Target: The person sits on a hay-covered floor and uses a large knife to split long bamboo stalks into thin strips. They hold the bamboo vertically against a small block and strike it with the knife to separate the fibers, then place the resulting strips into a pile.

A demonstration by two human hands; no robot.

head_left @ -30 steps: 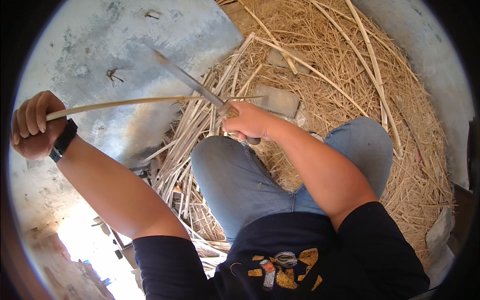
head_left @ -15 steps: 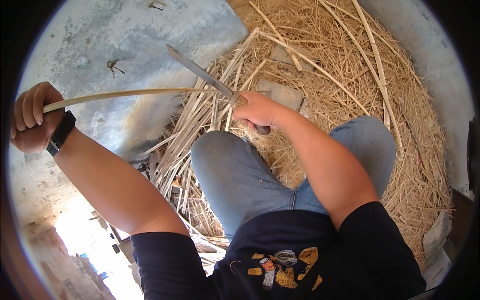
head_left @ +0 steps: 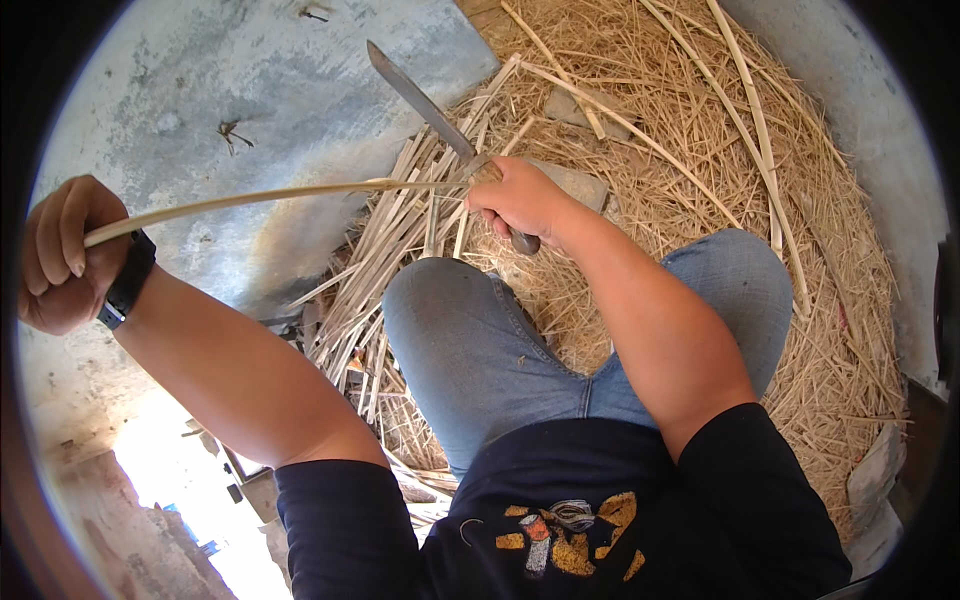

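At the far left, my left hand (head_left: 62,258) is closed round one end of a long, pale bamboo strip (head_left: 270,193). The strip bows slightly upward and runs across to my right hand (head_left: 525,202), its far end meeting the base of the knife. My right fingers are wrapped round the wooden handle of a long-bladed knife (head_left: 422,104), whose rounded butt shows below the fist. The blade slants up and to the left, clear of most of the strip. Whether my right fingers also touch the strip is hidden.
Split strips (head_left: 385,240) lie piled beside my left knee. Fine shavings (head_left: 680,140) cover the floor ahead and to the right, with longer strips (head_left: 752,110) on top and a flat stone slab (head_left: 575,186) behind my right hand. A blue-grey wall (head_left: 250,90) rises at left.
The knife blade has swung upward and to the right, to a steeper angle. My left hand has dropped slightly, lowering its end of the strip.
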